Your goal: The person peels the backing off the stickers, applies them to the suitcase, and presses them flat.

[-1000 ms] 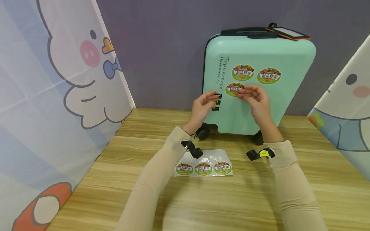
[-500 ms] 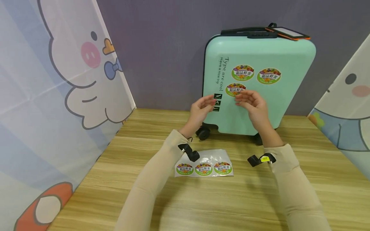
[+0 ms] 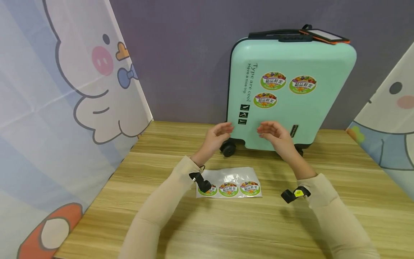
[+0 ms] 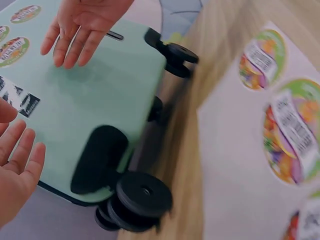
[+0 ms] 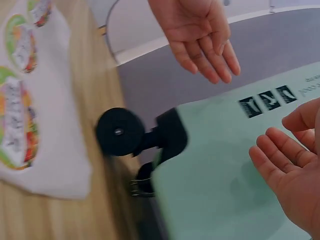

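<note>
A mint-green suitcase (image 3: 284, 118) stands upright on its black wheels, with three round fruit stickers on its front: two side by side above, and one sticker (image 3: 265, 100) lower left. My left hand (image 3: 216, 138) hovers by the suitcase's lower left edge, fingers loosely bent and holding nothing. In front of the lower suitcase face is my right hand (image 3: 277, 138), likewise holding nothing; its relaxed fingers show in the right wrist view (image 5: 290, 170). On the table between the forearms lies a clear-white sticker sheet (image 3: 226, 175) with a row of three fruit stickers, the leftmost partly hidden by the left wrist strap.
The wood-grain table (image 3: 245, 226) carries everything. Behind the suitcase rises a grey wall panel (image 3: 181, 64). Cartoon-print cloths flank both sides, such as the left cloth (image 3: 32, 118). An orange-edged black luggage tag (image 3: 325, 36) lies on the suitcase top.
Both hands have drawn down and back from the suitcase's stickers toward the table. The lower left sticker, earlier partly covered by the right hand, is now fully visible.
</note>
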A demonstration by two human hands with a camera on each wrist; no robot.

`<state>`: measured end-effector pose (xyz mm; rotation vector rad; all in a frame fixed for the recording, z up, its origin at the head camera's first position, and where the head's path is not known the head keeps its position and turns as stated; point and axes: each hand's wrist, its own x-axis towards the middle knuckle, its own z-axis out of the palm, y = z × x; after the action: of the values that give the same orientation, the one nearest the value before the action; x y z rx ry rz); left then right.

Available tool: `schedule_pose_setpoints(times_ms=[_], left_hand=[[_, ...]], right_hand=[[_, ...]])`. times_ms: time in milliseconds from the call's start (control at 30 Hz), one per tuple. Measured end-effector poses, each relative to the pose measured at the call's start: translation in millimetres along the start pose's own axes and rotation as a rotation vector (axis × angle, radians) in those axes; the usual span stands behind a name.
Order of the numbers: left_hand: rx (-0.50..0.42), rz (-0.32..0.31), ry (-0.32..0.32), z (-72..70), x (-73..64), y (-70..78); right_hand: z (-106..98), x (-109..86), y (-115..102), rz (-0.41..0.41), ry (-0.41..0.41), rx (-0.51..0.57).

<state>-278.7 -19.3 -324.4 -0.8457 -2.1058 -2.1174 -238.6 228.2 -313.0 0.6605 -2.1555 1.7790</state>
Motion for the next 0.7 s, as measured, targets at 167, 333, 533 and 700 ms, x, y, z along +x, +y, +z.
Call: schedule_pose_setpoints(times_ms=[167,333,533,700], left_hand=[[0.091,-0.024,-0.066,-9.0,-15.9,-10.1],[0.204,-0.061,-0.118,-19.2,-32.4,-20.6],[0.289,-0.092,-0.191,-37.6,-51.6,-29.6],[0.416,-0.165,-0.303,-55.4,-68.8,-32.7]], right_hand=[[7,-10.6,10,0.068,-0.099,-0.167],[15,-20.8,19,0.070,-0.182,-0.232],[26,-31.0,27,0.085,-0.251,-0.262],[33,-39.8,30,0.062,-0.326,-0.329]])
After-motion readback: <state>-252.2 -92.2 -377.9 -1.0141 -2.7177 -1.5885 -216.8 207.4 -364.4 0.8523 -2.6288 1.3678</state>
